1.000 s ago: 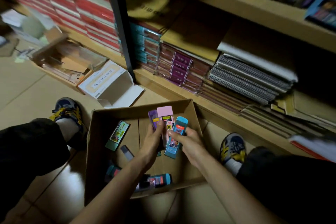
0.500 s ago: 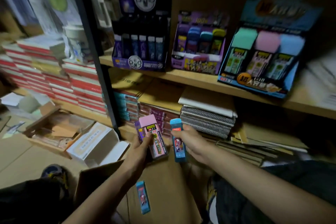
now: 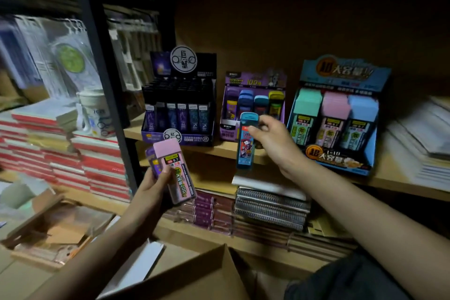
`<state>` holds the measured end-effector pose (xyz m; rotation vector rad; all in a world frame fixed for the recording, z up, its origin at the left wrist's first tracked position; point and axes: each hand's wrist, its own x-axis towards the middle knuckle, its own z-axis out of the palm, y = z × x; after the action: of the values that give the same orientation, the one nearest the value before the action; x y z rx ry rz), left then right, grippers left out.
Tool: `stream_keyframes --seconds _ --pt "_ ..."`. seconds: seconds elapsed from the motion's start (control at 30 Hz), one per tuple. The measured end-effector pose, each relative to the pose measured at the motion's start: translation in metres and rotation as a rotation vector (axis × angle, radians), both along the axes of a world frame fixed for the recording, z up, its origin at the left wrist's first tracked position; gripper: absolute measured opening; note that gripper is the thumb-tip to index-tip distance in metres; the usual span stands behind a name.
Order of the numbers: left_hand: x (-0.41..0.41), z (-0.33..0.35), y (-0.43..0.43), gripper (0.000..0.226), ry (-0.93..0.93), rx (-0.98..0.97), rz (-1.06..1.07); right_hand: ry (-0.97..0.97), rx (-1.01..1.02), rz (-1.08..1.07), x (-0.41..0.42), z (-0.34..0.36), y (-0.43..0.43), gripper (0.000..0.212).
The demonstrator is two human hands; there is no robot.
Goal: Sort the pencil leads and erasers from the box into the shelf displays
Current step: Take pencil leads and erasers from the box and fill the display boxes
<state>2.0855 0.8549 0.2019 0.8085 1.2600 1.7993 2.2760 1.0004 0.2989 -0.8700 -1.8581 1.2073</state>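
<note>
My right hand [image 3: 272, 139] pinches a slim blue lead case [image 3: 245, 143] upright, just in front of the purple display [image 3: 253, 114] that holds similar cases. Lower left, my left hand [image 3: 151, 190] grips a pink-capped lead box [image 3: 177, 170] with a purple case [image 3: 152, 161] tucked behind it. A black and purple display [image 3: 180, 109] of dark tubes stands left of the purple one. To the right stands a blue display [image 3: 336, 119] with green, pink and blue capped boxes. The cardboard box [image 3: 194, 277] shows only its rim at the bottom.
The displays stand on a wooden shelf [image 3: 219, 151]. Spiral notebooks [image 3: 270, 207] and purple packs lie on the shelf below. A black upright post [image 3: 107, 95] divides off stacks of red-edged books [image 3: 73, 158]. Paper stacks [image 3: 418, 143] lie at the right. An open tray [image 3: 56, 229] sits on the floor.
Both hands lifted the cases out of the cardboard box up to shelf height. My right hand has carried the blue case further up and right, toward the purple display.
</note>
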Motion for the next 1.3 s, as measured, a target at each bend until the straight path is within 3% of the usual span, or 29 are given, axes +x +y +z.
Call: stream_keyframes --seconds 0.37,0.57,0.9,1.3 --pt "0.005 0.027 0.040 0.032 0.007 0.110 -0.079 0.017 0.430 -0.314 0.003 0.042 0.053 0.012" --pt "0.010 0.022 0.051 0.026 0.033 0.153 -0.012 -0.113 0.532 -0.305 -0.014 0.051 0.075 0.017" --pt "0.011 0.019 0.047 0.040 0.058 0.105 -0.011 -0.286 0.668 -0.318 -0.026 0.056 0.092 0.023" --pt "0.016 0.028 0.036 0.029 0.071 0.112 -0.020 -0.845 0.969 -0.507 -0.029 0.042 0.098 0.035"
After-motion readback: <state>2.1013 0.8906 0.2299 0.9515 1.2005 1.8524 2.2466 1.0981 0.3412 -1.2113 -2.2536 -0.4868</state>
